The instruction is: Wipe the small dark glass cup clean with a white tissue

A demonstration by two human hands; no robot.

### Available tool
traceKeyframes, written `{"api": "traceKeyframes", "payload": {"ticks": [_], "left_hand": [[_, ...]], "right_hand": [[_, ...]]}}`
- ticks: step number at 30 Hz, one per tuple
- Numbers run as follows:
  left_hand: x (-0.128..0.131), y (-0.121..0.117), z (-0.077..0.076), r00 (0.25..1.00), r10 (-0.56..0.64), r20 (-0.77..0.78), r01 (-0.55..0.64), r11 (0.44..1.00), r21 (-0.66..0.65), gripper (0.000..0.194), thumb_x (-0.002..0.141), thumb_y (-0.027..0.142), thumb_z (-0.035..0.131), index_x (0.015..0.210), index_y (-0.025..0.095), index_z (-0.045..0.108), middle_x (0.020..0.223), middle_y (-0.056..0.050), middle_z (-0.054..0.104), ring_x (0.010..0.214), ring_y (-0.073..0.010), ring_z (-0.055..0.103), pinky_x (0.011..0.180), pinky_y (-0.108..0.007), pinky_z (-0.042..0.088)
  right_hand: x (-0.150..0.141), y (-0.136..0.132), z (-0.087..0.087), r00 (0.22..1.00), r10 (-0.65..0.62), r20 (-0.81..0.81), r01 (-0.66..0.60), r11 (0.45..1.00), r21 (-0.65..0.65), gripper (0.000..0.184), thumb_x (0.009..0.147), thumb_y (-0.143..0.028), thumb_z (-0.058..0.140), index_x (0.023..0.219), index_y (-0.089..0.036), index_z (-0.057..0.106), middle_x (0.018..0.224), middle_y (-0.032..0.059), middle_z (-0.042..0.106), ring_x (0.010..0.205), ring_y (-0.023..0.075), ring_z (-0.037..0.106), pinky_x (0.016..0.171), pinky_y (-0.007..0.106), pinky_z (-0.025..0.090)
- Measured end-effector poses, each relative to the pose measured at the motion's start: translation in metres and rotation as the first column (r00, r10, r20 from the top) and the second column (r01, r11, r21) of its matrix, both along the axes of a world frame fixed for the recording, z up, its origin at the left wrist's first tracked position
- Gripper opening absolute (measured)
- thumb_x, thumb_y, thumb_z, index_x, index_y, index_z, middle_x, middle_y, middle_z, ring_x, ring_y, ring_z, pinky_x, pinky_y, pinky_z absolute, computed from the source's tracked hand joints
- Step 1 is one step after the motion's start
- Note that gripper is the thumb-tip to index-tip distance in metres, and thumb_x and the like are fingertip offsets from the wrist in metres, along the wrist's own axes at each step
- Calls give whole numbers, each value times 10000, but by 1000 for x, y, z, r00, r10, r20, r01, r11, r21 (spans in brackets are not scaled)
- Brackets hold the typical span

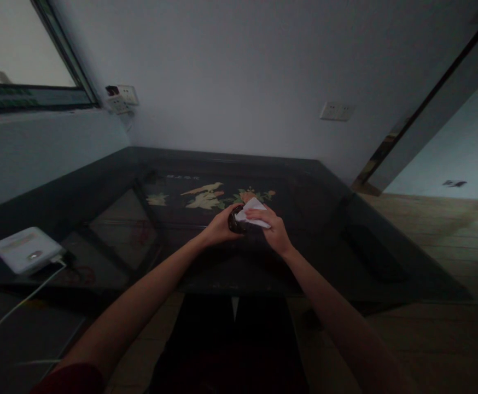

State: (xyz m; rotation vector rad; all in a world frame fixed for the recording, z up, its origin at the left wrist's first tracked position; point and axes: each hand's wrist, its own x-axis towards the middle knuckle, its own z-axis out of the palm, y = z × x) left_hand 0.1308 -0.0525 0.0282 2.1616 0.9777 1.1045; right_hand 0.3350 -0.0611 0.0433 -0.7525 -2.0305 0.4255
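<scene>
A person's two bare arms reach out over a dark glass-topped table, the hands meeting above its middle. The left hand is cupped around a small dark rounded object, fingers curled against its near side; in the dim light it cannot be told whether the object is a container or what, if anything, lies in it. The right hand has its fingers pressed together over a folded white tissue, holding the tissue against the top and right side of the dark object. Object and tissue sit between the two hands, at or just above the tabletop, in front of a painted panel of pale birds and flowers that shows under the glass.

At the table's left edge lies a flat white device with a white cable plugged into its right end; the cable trails off toward the lower left. The device is well apart from the hands. On the grey wall behind, a double socket sits in the corner below a window, and a single white wall plate is mounted further right. A doorway opens at right onto a lighter room with a wooden floor.
</scene>
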Motion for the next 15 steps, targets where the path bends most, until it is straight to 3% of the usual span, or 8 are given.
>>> {"api": "traceKeyframes", "payload": {"ticks": [3, 7, 10, 15], "left_hand": [[2, -2, 3, 996, -19, 93, 26, 996, -83, 877, 583, 224, 782, 1350, 170, 360, 1292, -159, 532, 1176, -275, 540, 1017, -445, 403], [4, -2, 4, 979, -12, 202, 46, 986, -162, 946, 586, 207, 778, 1392, 178, 285, 1305, -184, 507, 1078, -270, 601, 964, -482, 444], [5, -2, 4, 962, -9, 271, 57, 984, -170, 938, 578, 206, 786, 1372, 167, 289, 1304, -196, 495, 1082, -274, 600, 961, -484, 449], [6, -2, 5, 941, 4, 338, 60, 982, -178, 871, 546, 229, 816, 1293, 160, 373, 1308, -191, 499, 1224, -297, 501, 1040, -491, 379]], "right_hand": [[0, 3, 1, 934, -128, -335, 74, 982, -171, 257, 829, -200, 474, 957, -229, 695, 1059, 25, 714, 1065, 200, 626, 1067, 445, 337], [-2, 15, -8, 719, -259, -645, 10, 932, -363, 238, 766, -265, 564, 961, -202, 686, 1031, 28, 717, 1026, 219, 640, 993, 435, 434], [-2, 21, -12, 634, -278, -722, -83, 903, -421, 283, 722, -281, 619, 975, -166, 671, 1059, 68, 711, 1007, 232, 654, 974, 438, 460], [1, 24, -15, 654, -272, -706, -152, 867, -474, 356, 716, -299, 636, 1040, -152, 641, 1122, 107, 688, 1019, 254, 658, 923, 437, 507]]}}
